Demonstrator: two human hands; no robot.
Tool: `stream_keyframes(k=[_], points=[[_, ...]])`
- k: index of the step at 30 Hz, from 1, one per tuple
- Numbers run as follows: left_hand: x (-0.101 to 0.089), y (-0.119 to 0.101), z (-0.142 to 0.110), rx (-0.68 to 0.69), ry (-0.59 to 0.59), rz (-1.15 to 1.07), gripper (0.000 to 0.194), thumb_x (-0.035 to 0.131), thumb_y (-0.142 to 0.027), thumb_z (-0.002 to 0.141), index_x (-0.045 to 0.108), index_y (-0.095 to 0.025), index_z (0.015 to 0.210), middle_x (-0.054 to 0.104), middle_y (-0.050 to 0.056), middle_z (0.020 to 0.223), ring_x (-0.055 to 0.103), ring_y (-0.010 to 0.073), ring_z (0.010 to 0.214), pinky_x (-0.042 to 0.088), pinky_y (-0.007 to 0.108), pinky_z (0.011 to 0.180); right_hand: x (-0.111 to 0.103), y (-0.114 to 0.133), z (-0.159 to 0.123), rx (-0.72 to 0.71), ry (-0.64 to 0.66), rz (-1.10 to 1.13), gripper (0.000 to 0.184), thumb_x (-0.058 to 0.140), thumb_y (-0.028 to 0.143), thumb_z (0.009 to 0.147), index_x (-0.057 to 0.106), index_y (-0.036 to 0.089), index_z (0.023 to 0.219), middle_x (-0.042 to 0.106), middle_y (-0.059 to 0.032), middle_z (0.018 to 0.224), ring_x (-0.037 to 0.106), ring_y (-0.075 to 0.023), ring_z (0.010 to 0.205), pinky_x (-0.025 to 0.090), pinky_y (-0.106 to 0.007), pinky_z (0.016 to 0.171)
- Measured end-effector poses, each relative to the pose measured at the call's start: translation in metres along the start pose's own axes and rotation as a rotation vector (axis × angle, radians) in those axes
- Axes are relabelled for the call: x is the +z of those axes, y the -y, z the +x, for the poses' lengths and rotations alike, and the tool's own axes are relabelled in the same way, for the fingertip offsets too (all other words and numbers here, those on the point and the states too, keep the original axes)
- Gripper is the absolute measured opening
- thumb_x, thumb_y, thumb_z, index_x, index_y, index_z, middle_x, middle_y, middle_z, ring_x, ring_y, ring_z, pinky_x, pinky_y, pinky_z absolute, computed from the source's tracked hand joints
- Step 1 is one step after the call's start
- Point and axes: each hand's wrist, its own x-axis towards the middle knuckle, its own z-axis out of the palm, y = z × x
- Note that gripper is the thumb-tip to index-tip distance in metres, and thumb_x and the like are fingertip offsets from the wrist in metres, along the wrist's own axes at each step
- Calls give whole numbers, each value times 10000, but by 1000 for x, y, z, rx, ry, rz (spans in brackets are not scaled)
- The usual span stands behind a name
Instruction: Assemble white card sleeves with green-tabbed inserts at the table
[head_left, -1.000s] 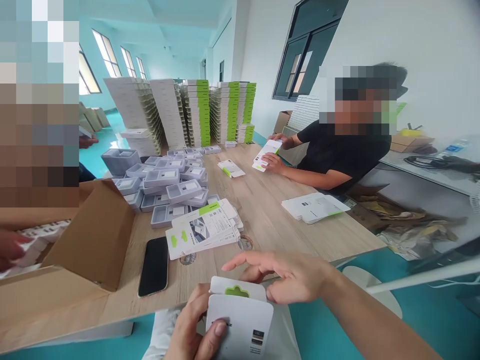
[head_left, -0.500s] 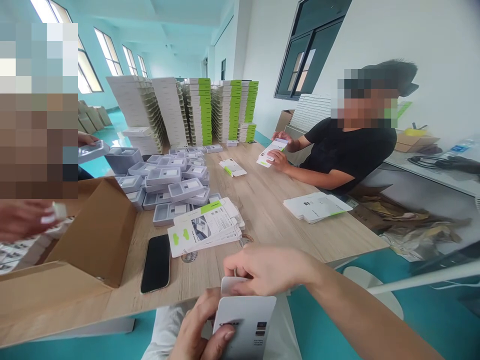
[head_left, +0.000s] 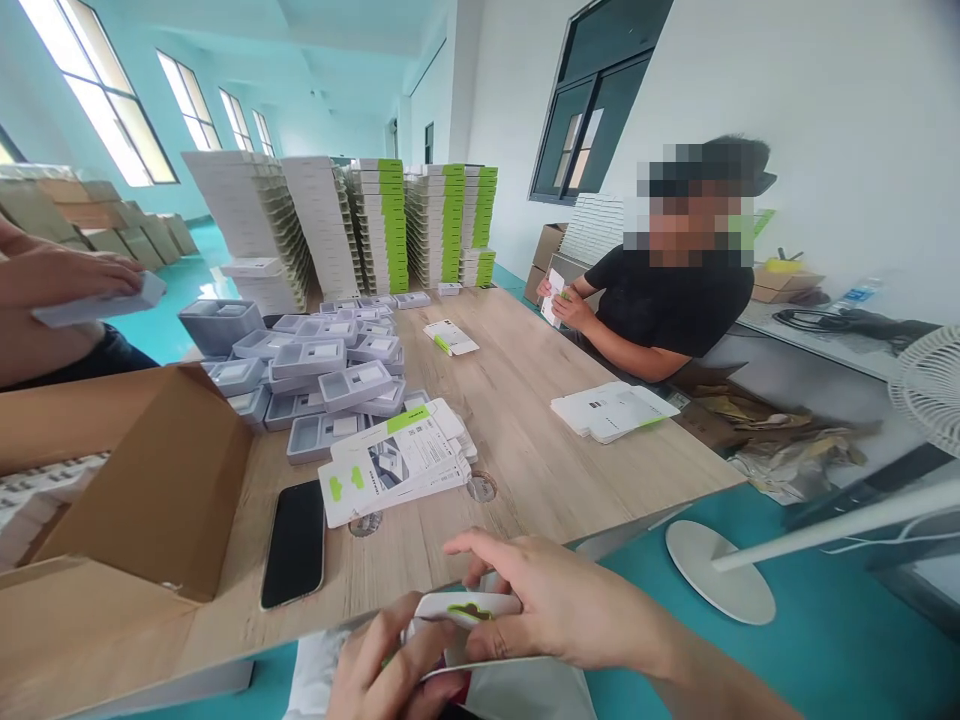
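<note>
Over my lap, at the table's near edge, a small white packaging box [head_left: 480, 605] is between my two hands. A flap with a green-edged hang hole faces up on it. My left hand [head_left: 390, 655] grips the box from the left, fingers curled round its edge. From the right, my right hand [head_left: 566, 610] pinches the flap side, thumb below and index finger stretched out beyond it. The lower part of the box is hidden. Flat printed box blanks [head_left: 397, 465] lie in a pile on the table beyond my hands, with a black phone [head_left: 295, 545] to their left.
Grey-white plastic trays [head_left: 322, 365] are heaped at centre left. An open cardboard carton [head_left: 165, 490] stands at the left edge. Tall stacks of boxes [head_left: 382, 225] rise behind. One co-worker's hand [head_left: 75, 280] holds a tray; another person [head_left: 667, 290] handles a box. A white fan [head_left: 720, 570] stands right.
The box has tipped from printed face towards me to flap side up. My right hand has moved lower onto it. The left co-worker's hand has left the carton; the view has swung slightly right.
</note>
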Motion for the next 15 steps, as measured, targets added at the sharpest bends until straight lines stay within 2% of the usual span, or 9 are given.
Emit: stream_keyframes(k=[1, 3, 5, 7, 9, 13, 15], points=[[-1, 2, 3, 33, 47, -31, 281, 503, -423, 1110, 729, -276, 1186, 793, 80, 1095, 824, 168, 899, 645, 226, 793, 3, -1, -3, 46, 1, -45, 648, 788, 543, 914, 608, 264, 1471, 775, -92, 1213, 714, -268, 969, 436, -273, 711], [-4, 6, 14, 84, 216, -195, 277, 513, -395, 1117, 691, -268, 1288, 774, 84, 1120, 819, 165, 908, 658, 222, 788, 11, -1, -6, 107, 3, -144, 394, 693, 522, 989, 703, 222, 1245, 751, -63, 997, 673, -227, 828, 344, -257, 609], [-8, 8, 27, 75, 388, -356, 299, 567, -384, 1091, 653, -289, 1362, 753, 64, 1113, 815, 163, 908, 666, 220, 787, 18, 1, -5, 121, -10, -169, 212, 664, 427, 1005, 692, 217, 997, 665, -12, 832, 599, -181, 723, 271, -258, 563], [-12, 8, 36, 36, 481, -404, 340, 604, -390, 1072, 628, -329, 1406, 743, 43, 1130, 816, 155, 917, 662, 208, 800, 24, 3, -1, 95, -56, -89, 108, 682, 314, 974, 644, 228, 922, 621, 19, 788, 565, -157, 702, 279, -253, 569], [-16, 6, 38, 9, 468, -372, 356, 559, -416, 1096, 597, -348, 1443, 741, 42, 1205, 818, 148, 977, 646, 187, 828, 29, 3, 2, 75, -109, 42, 82, 705, 230, 932, 640, 243, 981, 662, 22, 854, 595, -154, 743, 346, -241, 619], [-19, -6, 32, 7, 301, -217, 343, 452, -452, 1128, 610, -322, 1403, 755, 45, 1212, 810, 144, 1014, 623, 191, 878, 32, 0, 4, 66, -168, 226, 426, 776, 181, 841, 621, 255, 1230, 699, -13, 1106, 649, -153, 823, 447, -249, 740], [-18, -12, 29, 5, 256, -143, 347, 440, -463, 1126, 634, -313, 1370, 757, 48, 1180, 811, 144, 974, 619, 197, 858, 29, -1, 1, 56, -145, 267, 479, 789, 180, 812, 614, 245, 1252, 682, -10, 1111, 639, -139, 794, 456, -248, 730]])
